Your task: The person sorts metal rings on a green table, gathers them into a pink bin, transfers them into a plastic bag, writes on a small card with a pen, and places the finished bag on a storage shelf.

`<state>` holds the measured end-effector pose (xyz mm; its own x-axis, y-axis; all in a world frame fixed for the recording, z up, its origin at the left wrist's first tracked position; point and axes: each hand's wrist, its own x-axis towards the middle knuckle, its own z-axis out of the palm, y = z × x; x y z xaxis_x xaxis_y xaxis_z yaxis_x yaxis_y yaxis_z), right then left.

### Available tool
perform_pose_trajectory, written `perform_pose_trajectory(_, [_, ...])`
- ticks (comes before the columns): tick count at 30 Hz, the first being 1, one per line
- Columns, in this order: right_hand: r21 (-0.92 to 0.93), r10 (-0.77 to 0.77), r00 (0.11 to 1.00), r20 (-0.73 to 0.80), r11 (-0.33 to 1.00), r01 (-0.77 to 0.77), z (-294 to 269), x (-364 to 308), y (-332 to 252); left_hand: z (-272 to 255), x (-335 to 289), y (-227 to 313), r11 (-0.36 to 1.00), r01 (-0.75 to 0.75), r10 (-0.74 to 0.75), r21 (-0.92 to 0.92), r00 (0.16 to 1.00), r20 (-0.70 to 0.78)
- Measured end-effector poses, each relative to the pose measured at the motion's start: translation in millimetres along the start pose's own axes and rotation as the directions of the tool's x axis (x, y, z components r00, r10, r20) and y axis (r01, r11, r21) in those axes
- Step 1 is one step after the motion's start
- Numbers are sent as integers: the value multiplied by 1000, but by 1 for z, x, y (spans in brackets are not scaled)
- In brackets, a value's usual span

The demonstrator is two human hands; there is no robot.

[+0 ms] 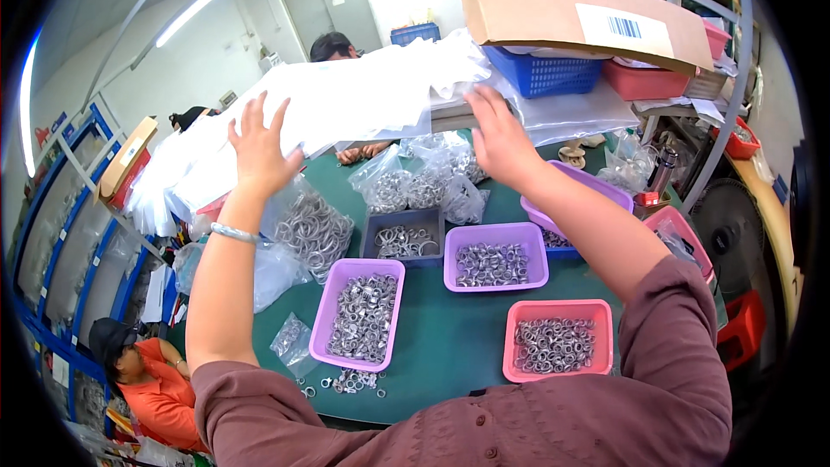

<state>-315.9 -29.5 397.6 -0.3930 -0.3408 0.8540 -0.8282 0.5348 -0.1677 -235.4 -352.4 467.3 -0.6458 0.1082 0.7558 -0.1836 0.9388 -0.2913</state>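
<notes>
Spreading empty fingers (pixel 257 112) wide, your left hand (pixel 260 158) and right hand (pixel 503 140) hang near white plastic sheeting (pixel 363 91) heaped above the green bench (pixel 454 329); a caught edge could drag it onto silvery metal rings (pixel 361 316).

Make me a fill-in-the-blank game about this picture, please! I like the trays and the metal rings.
1. Of the left hand and the right hand, the one with a bracelet at its wrist is the ____ hand.
2. The tray right behind the loose metal rings is coloured ____.
3. The pink tray stands to the ____ of those loose rings.
4. The lattice-sided basket under the cardboard box is coloured ____.

Missing words: left; purple; right; blue.
</notes>
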Motion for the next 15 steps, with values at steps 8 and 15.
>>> perform_pose_trajectory(8, [-463, 267, 955, 127, 868, -181, 9, 65, 21, 10, 21, 63, 935, -273, 302, -227, 947, 107])
perform_pose_trajectory(15, [-504, 257, 948, 187, 854, -132, 9, 77, 31, 29, 38, 68, 963, -64, 165, -262, 908, 384])
